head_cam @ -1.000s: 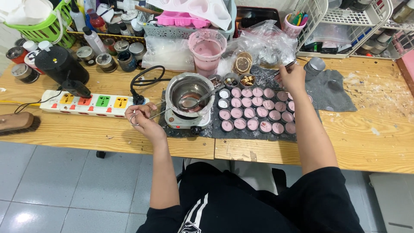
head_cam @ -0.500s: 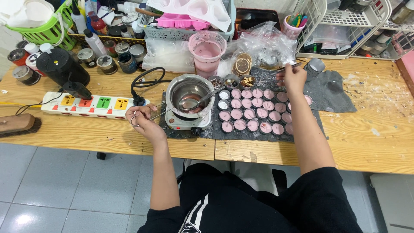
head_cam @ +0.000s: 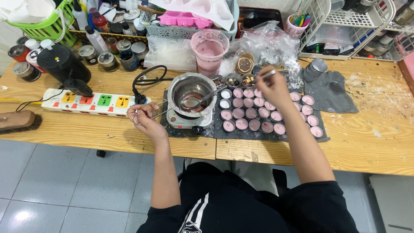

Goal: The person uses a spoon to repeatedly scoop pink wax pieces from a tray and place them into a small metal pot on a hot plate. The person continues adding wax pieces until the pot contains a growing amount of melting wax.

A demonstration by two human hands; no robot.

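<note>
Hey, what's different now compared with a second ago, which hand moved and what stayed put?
The right hand, pinching thin metal tweezers, drew back toward the left, from the clear bags at the far edge to above the small bowls of bits beside the pink-filled cups. The left hand kept its grip on the wire handle of the metal pot on the small hot plate. Spoon, cups and power strip stayed put.

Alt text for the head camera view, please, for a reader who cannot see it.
Seated at a wooden table, a person's right hand holds metal tweezers over rows of small pink-filled candle cups on a grey mat. The left hand grips the thin handle of a metal melting pot on a small hot plate, beside a white power strip.
</note>
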